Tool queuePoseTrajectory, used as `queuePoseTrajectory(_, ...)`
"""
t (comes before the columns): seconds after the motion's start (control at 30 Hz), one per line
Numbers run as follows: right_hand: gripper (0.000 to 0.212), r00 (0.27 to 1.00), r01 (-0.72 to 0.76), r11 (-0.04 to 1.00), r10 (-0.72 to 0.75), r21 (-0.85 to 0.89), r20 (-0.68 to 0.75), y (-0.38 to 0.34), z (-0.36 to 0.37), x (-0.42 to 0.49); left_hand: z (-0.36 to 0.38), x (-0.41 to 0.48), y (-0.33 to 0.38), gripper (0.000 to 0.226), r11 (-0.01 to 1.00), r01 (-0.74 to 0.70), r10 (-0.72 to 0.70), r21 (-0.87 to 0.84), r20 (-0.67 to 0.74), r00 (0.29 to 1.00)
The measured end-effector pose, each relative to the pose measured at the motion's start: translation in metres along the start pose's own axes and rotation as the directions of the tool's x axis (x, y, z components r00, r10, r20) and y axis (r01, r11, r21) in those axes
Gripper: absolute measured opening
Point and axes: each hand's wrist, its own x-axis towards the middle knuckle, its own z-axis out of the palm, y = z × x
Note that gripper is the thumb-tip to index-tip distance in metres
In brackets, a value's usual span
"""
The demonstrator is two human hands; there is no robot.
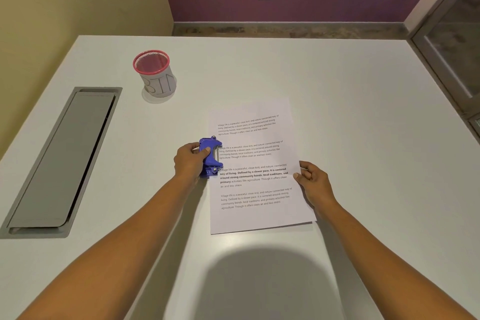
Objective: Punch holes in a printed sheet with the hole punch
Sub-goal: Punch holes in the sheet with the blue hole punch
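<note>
A white printed sheet (255, 158) with several blocks of text lies flat on the white table (350, 112). A blue hole punch (211, 157) sits over the middle of the sheet's left edge. My left hand (189, 162) grips the punch from the left, thumb on its top. My right hand (313, 180) rests at the sheet's right edge with fingers curled, pinching or pressing the paper there.
A pink-rimmed mesh cup (155, 74) labelled BIN stands at the back left. A grey cable hatch (62, 161) is set into the table on the left. The far table edge meets a purple wall; a glass partition (454, 54) is at the right.
</note>
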Motion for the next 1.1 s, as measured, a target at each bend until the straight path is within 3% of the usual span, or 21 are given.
queuePoseTrajectory(0.13,0.031,1.0,-0.005,1.0,0.005,-0.006,-0.004,-0.001,0.001,0.0,0.0,-0.001,0.0,0.043,0.999,-0.022,0.022,0.039,-0.002,1.0)
queuePoseTrajectory(0.6,0.03,1.0,-0.008,0.998,0.008,-0.067,0.006,-0.006,0.004,-0.005,0.011,-0.009,-0.003,0.028,0.902,-0.131,0.158,0.411,-0.031,0.987)
queuePoseTrajectory(0.77,0.029,1.0,0.021,0.99,-0.022,-0.139,-0.009,-0.01,0.004,-0.006,0.01,-0.006,-0.006,0.028,0.876,-0.137,0.161,0.463,-0.012,0.987)
queuePoseTrajectory(0.93,0.033,0.986,0.042,0.974,-0.076,-0.221,-0.149,-0.017,0.008,-0.002,0.005,-0.004,-0.005,0.029,0.863,-0.132,0.178,0.488,-0.048,0.983)
queuePoseTrajectory(1.1,0.034,0.979,0.046,0.966,-0.093,-0.253,-0.179,-0.016,0.011,0.0,0.004,-0.002,-0.007,0.025,0.867,-0.159,0.192,0.473,-0.022,0.981)
